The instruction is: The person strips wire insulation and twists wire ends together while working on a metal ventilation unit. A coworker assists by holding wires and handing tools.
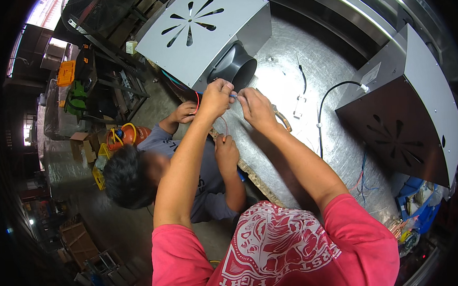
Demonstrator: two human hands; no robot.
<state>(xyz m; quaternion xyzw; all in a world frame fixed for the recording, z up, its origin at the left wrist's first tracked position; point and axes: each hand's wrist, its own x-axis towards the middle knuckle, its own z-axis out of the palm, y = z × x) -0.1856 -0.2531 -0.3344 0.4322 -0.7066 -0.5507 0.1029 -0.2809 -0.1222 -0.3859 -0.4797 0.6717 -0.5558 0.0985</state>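
Over the metal table's near-left part, both my hands meet at a thin blue wire [232,96]. My left hand [215,99] pinches it just in front of the black round duct outlet [234,66]. From the right, my right hand [259,111] closes thumb and fingers on the wire's end; the exact tip is hidden by the fingers. A red wire [197,99] hangs beside my left hand. A co-worker's hand [185,112] is at that red wire, and the co-worker's other hand [227,150] is lower, near the table edge. Pliers [282,118] with orange-and-black handles lie beside my right hand.
A grey vented metal box [218,21] stands at the back. Another box [406,115] stands right, with a black cable [320,113]. A white connector [299,107] lies on the metal tabletop [286,161]. A blue tray [420,201] sits far right; the co-worker [190,180] crouches left.
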